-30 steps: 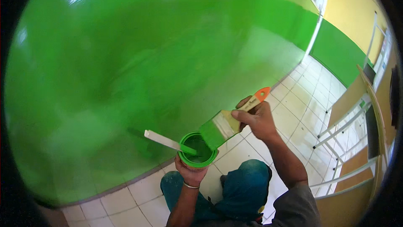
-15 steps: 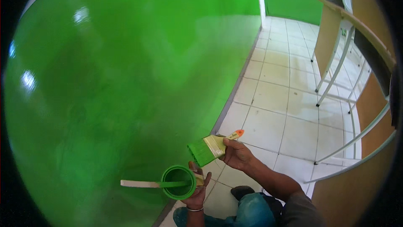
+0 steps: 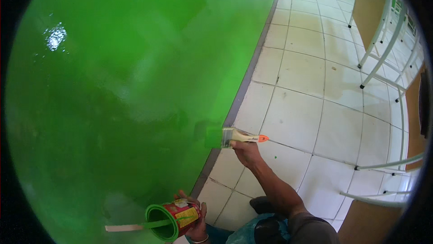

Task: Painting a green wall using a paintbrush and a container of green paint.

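Paintbrush (image 3: 225, 136), gripped in the right hand (image 3: 246, 151), should sweep evenly along the green wall (image 3: 112, 86); left hand (image 3: 198, 226) clasps the paint can (image 3: 173, 219).

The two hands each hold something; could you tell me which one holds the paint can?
The left hand holds the paint can, tipped with a stir stick in it; the right hand grips the brush against the green wall.

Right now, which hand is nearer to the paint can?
Left. The left hand grips the paint can at its side, while the right hand, higher up, holds the paintbrush at the green wall.
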### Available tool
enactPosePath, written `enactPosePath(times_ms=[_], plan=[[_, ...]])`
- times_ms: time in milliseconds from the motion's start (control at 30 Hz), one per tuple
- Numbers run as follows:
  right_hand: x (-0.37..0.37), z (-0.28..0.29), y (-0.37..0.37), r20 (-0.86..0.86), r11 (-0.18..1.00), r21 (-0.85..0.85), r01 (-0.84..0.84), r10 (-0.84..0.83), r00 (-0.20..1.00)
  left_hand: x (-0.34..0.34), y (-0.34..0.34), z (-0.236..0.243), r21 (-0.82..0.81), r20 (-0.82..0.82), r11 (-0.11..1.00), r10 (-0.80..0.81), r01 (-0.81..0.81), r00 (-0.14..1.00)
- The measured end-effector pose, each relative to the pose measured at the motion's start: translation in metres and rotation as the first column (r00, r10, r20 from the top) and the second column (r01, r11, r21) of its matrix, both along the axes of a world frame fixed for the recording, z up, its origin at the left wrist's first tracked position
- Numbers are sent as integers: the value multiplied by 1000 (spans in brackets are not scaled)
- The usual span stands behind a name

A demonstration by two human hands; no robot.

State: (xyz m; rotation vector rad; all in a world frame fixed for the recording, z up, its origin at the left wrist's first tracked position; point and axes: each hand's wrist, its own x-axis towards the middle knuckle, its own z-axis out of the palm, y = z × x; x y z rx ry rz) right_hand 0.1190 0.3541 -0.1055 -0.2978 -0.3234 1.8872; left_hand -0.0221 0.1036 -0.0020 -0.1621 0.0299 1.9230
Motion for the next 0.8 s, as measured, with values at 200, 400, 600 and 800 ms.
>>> enactPosePath(times_ms=[200, 400, 600, 800], plan=[[-14, 6, 44, 433, 922, 361, -143, -30, 901, -25, -30, -29, 109, 643, 980, 59, -166, 764], [22, 10, 158, 482, 806, 520, 283, -550, 682, -11, -30, -25, -36, 465, 979, 196, -203, 863], [33, 2, 214, 299, 371, 837, 403, -926, 232, 0, -7, -19, -46, 501, 987, 159, -157, 851], [-41, -27, 52, 451, 478, 875, -76, -748, 487, -7, -6, -22, -86, 451, 975, 220, -204, 865]])
